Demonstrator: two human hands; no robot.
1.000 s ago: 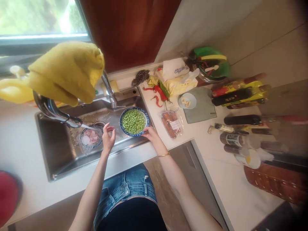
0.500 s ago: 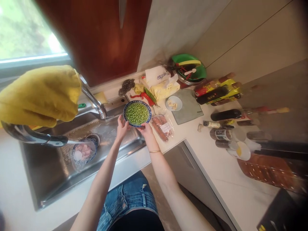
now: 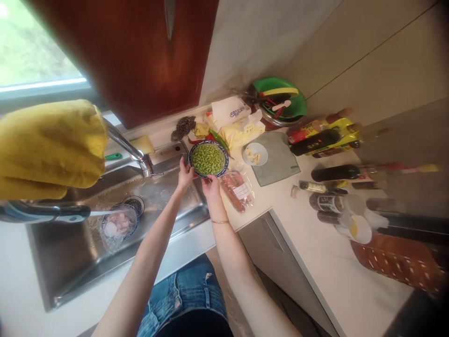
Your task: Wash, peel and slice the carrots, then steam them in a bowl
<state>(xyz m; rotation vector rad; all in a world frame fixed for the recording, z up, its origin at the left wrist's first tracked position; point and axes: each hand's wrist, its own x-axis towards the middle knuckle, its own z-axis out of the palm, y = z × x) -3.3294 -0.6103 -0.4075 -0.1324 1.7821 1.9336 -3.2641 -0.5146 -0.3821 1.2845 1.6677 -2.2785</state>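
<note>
A blue-and-white bowl [image 3: 227, 164] full of green beans [image 3: 208, 158] is held between my two hands at the right end of the sink. My left hand [image 3: 185, 175] grips its near left rim, and my right hand [image 3: 211, 186] grips the near side; fingers under the bowl are hidden. Just beyond the bowl lie a green pepper [image 3: 219, 139] and red peppers, partly covered by it. A clear-wrapped pack of sausages [image 3: 235, 192] lies right of my right hand.
Water runs from the faucet [image 3: 73, 213] onto a bowl of pinkish meat [image 3: 121, 223] in the sink [image 3: 63, 262]. A yellow cloth [image 3: 52, 145] drapes the faucet. A small white bowl [image 3: 255, 154] stands on a grey board [image 3: 277, 171]. Several bottles [image 3: 335, 173] stand along the right wall.
Both hands have carried the bowl of beans a little to the right, so it now covers more of the red peppers. The view has shifted slightly.
</note>
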